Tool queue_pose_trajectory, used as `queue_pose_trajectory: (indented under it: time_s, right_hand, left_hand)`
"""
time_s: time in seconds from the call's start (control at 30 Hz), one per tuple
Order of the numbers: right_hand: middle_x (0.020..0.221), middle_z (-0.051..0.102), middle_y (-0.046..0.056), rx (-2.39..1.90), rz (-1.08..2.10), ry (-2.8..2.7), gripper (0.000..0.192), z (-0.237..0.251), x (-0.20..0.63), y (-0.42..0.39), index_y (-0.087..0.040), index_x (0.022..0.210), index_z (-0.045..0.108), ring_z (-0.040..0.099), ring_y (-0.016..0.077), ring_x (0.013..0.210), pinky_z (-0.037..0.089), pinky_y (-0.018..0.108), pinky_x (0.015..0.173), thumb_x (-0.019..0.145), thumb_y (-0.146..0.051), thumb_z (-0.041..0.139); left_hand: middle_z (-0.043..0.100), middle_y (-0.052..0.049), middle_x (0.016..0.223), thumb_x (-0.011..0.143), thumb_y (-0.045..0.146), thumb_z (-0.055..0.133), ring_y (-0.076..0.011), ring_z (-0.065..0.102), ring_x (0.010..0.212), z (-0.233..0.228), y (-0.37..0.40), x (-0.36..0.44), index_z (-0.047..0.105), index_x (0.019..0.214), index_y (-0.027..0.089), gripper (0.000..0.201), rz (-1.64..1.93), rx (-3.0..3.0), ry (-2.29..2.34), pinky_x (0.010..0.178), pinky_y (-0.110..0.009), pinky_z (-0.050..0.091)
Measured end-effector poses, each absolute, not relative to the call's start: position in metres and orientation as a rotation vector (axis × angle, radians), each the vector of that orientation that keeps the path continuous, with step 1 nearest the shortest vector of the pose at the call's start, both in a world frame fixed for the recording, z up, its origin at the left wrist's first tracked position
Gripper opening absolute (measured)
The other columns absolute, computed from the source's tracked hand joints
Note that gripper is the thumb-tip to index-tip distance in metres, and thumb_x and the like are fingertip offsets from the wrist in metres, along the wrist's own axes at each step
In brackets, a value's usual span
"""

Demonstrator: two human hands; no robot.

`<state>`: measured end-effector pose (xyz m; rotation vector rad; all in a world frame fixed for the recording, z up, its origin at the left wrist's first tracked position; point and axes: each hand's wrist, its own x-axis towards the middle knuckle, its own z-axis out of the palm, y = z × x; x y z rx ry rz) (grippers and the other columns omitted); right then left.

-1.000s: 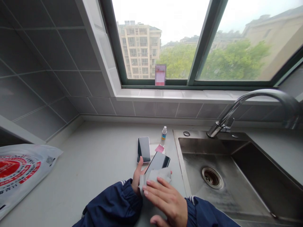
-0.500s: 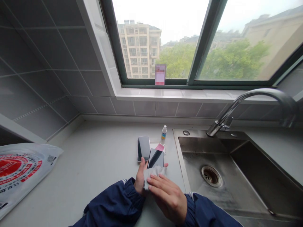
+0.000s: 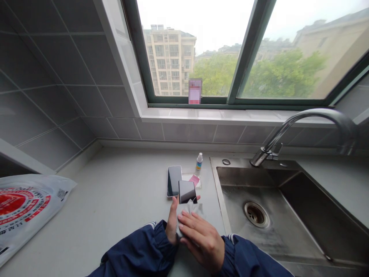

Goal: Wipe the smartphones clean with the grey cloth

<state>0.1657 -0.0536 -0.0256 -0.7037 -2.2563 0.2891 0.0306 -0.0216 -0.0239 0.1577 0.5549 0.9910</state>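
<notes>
A dark, glossy phone [image 3: 187, 191] stands tilted up over the counter [image 3: 115, 207], its screen catching window light. The left hand [image 3: 173, 225] has its grip closed around the phone's lower end, thumb up its left edge. The right hand [image 3: 201, 240] presses a pale cloth [image 3: 190, 209] against it from below, fingers curled on the fabric. Just beyond lies a second phone [image 3: 174, 181], a pink card [image 3: 194, 179] and a small bottle [image 3: 198, 162]; the sink [image 3: 288, 215] opens to the right.
</notes>
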Motion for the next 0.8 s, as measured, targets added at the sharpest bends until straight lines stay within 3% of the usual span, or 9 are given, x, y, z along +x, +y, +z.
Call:
queue_pose_trajectory:
  time_s: [0.13,0.33,0.53,0.67,0.73,0.8]
  right_hand:
    - [0.134,0.06,0.014,-0.674,0.267,-2.293,0.033,-0.026,0.169,-0.049,-0.013,0.127,0.057,0.047,0.0232,0.134,0.042,0.041,0.111,0.096,-0.022,0.056]
    - [0.145,0.048,0.015,-0.757,0.287,-2.359,0.046,-0.023,0.184,-0.035,-0.012,0.139,0.049,0.037,0.0274,0.14,0.041,0.046,0.111,0.094,-0.024,0.054]
    - [0.153,0.034,0.015,-0.897,0.273,-2.273,0.056,-0.029,0.191,-0.026,-0.014,0.149,0.035,0.029,0.03,0.144,0.039,0.052,0.11,0.096,-0.023,0.048]
    - [0.158,0.025,0.015,-0.959,0.276,-2.208,0.06,-0.029,0.192,-0.024,-0.015,0.153,0.025,0.022,0.0323,0.146,0.035,0.057,0.111,0.097,-0.024,0.044]
    - [0.159,0.022,0.015,-0.98,0.282,-2.158,0.061,-0.027,0.193,-0.024,-0.015,0.154,0.023,0.02,0.033,0.146,0.032,0.059,0.112,0.097,-0.023,0.044]
    - [0.159,0.023,0.014,-1.004,0.303,-2.096,0.06,-0.025,0.194,-0.023,-0.016,0.153,0.024,0.021,0.033,0.146,0.031,0.059,0.113,0.097,-0.022,0.044]
  left_hand:
    - [0.071,-0.012,0.079,0.08,0.071,0.051,-0.019,0.066,0.071,-0.019,-0.02,0.029,0.066,0.111,0.003,0.076,0.976,0.17,0.509,0.077,-0.031,0.052]
    - [0.066,-0.023,0.115,0.08,0.068,0.053,-0.0352,0.058,0.116,-0.023,-0.019,0.029,0.057,0.127,0.002,0.081,0.975,0.242,0.354,0.104,-0.047,0.039]
    - [0.056,-0.01,0.139,0.083,0.061,0.056,-0.0279,0.038,0.139,-0.037,-0.021,0.031,0.052,0.137,0.021,0.068,0.976,0.396,0.269,0.116,-0.04,0.028]
    - [0.048,-0.009,0.147,0.087,0.056,0.053,-0.0262,0.024,0.146,-0.044,-0.023,0.028,0.052,0.137,0.018,0.063,0.923,0.568,0.315,0.12,-0.037,0.016]
    - [0.048,-0.009,0.147,0.092,0.044,0.051,-0.0245,0.025,0.145,-0.045,-0.026,0.025,0.054,0.135,0.016,0.052,0.971,0.683,0.441,0.12,-0.035,0.012]
    - [0.049,-0.01,0.146,0.093,0.037,0.051,-0.0256,0.034,0.141,-0.043,-0.03,0.022,0.052,0.137,0.015,0.049,0.948,0.703,0.497,0.119,-0.036,0.018]
